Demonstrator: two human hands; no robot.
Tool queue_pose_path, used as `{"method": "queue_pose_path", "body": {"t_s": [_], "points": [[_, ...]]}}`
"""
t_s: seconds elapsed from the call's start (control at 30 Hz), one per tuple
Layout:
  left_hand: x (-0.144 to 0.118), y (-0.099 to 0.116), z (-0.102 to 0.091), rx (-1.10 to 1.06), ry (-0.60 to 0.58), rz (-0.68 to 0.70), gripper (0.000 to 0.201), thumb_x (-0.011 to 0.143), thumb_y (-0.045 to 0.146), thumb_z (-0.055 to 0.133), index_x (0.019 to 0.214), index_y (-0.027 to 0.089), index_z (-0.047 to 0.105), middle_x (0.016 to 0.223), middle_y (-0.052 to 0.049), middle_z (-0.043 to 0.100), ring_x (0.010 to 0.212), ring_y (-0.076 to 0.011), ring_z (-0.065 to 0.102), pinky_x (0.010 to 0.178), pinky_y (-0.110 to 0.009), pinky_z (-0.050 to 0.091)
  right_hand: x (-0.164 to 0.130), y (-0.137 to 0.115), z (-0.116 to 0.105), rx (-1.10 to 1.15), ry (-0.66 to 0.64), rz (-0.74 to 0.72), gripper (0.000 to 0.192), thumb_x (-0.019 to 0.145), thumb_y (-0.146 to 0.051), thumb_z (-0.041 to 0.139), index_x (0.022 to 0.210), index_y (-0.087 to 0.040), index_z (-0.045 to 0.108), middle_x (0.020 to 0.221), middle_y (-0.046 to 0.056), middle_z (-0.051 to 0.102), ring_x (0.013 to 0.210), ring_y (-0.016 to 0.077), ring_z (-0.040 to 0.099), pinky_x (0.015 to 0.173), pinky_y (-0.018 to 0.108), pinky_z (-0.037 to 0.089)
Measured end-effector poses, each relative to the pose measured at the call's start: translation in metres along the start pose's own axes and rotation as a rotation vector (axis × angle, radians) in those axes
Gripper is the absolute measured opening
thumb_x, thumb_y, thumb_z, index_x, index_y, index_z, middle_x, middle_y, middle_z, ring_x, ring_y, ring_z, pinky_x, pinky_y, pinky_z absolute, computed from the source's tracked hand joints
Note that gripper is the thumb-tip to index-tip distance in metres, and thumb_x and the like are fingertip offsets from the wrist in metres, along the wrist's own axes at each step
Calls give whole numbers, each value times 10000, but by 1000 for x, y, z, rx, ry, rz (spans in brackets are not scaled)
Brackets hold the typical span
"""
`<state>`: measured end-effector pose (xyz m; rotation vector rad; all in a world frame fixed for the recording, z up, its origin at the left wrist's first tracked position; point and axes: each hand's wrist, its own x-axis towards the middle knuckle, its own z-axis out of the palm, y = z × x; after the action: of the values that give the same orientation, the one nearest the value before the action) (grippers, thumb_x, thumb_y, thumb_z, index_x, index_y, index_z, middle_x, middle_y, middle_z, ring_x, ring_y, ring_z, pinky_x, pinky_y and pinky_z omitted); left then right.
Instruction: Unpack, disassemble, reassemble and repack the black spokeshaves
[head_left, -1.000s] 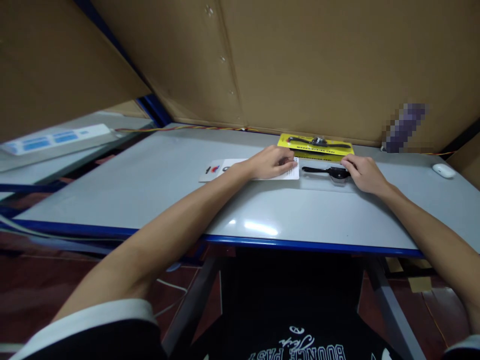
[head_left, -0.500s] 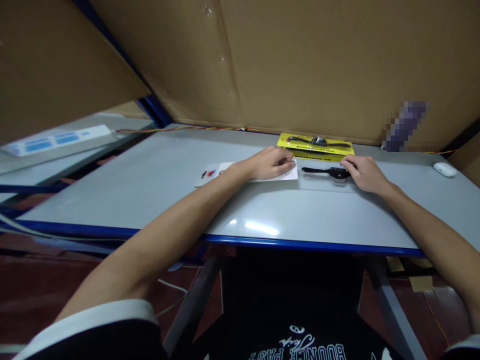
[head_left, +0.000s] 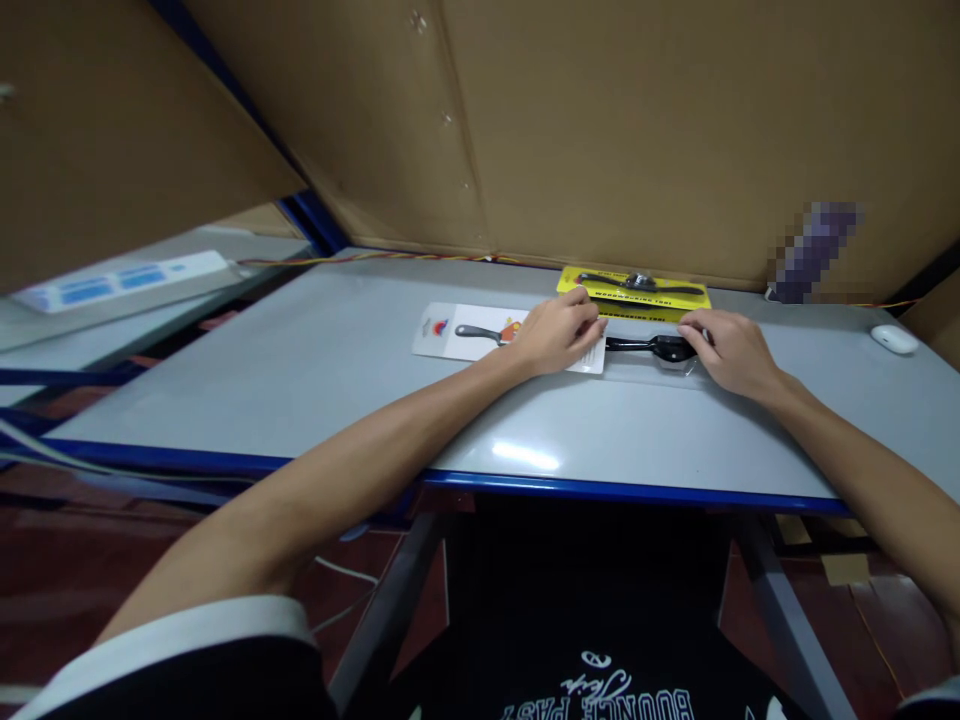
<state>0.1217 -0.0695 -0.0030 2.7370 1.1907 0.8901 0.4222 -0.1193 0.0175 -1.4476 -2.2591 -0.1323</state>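
Observation:
My left hand is closed over the right part of a white backing card printed with a picture of a tool. Just right of the card lies a black spokeshave, with clear plastic under and around its middle. My right hand has its fingers pinched at the spokeshave's right end, which they hide. Whether they grip the tool itself or only its plastic is hard to see. Behind both hands is a yellow packaged spokeshave, with another yellow card below it.
The grey tabletop has a blue front edge. A white mouse sits at the right. A pixelated dark object stands by the cardboard wall. At the left, a white and blue box lies on another table.
My left hand has shifted slightly right, and the white card has turned so its printed face shows more. The black spokeshave has tipped a little; my right hand stays nearly in place.

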Motion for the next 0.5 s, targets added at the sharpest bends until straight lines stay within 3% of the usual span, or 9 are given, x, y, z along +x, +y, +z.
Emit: {"method": "queue_pose_path", "body": {"t_s": [0.17, 0.27, 0.4, 0.5], "points": [[1, 9, -2, -11, 75, 62, 353, 1066, 405, 440, 831, 209, 616, 997, -115, 657, 867, -253, 634, 753, -399, 495, 0, -10, 4, 42, 27, -11, 355, 1071, -396, 458, 1077, -209, 759, 1083, 141, 836, 975, 333, 753, 857, 443, 503], [6, 0, -11, 30, 121, 71, 303, 1067, 413, 464, 898, 217, 622, 1003, -116, 681, 935, -267, 658, 833, -413, 520, 2, -7, 2, 57, 17, -6, 369, 1074, -417, 452, 1074, -217, 762, 1070, 137, 835, 965, 331, 751, 840, 443, 505], [13, -36, -27, 139, 186, -32, 291, 1053, 422, 467, 903, 218, 610, 984, -132, 694, 969, -297, 662, 889, -447, 519, 5, 12, -6, 52, -1, -9, 347, 1054, -437, 483, 1056, -236, 766, 1051, 129, 831, 937, 326, 747, 826, 443, 508], [14, -76, -38, 190, 278, -284, 286, 1041, 423, 507, 896, 211, 634, 1012, -126, 713, 1065, -309, 671, 991, -460, 524, 6, 34, -12, 35, -4, 13, 325, 1041, -455, 512, 1045, -251, 766, 1027, 118, 830, 892, 322, 742, 811, 447, 514]]}}
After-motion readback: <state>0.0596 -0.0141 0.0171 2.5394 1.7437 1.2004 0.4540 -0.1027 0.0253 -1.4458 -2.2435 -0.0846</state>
